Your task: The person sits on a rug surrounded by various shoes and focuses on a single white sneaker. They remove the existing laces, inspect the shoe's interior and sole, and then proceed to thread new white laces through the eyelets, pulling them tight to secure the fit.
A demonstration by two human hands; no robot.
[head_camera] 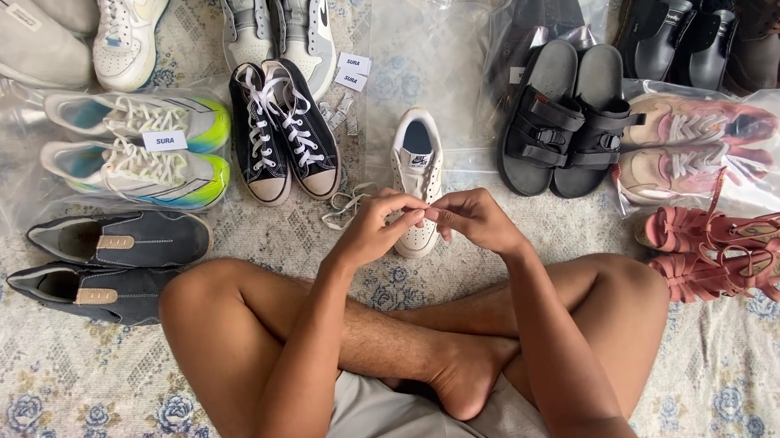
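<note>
While the person sat cross-legged on a pale floral rug (74, 406), both hands met over a white sneaker (417, 176) that lay just ahead of the crossed shins, toe toward the person. The left hand (374, 229) had its fingers curled, thumb and forefinger pinched together on a white lace (345, 206) whose loose length trailed onto the rug to the left of the sneaker. The right hand (474, 219) was likewise nearly closed, its fingertips touching those of the left hand; whether its grip held the same lace I cannot tell.

Left of the sneaker stood a pair of black high-top canvas shoes (285, 130) with white laces, and beyond them a pair of white running shoes with green and blue soles (140, 150) on a clear plastic bag. Two dark grey slip-on shoes (109, 261) lay beside the left knee. To the right sat black strap sandals (566, 120), pink trainers (692, 148) on another plastic bag, and coral strappy sandals (719, 246) near the right knee.
</note>
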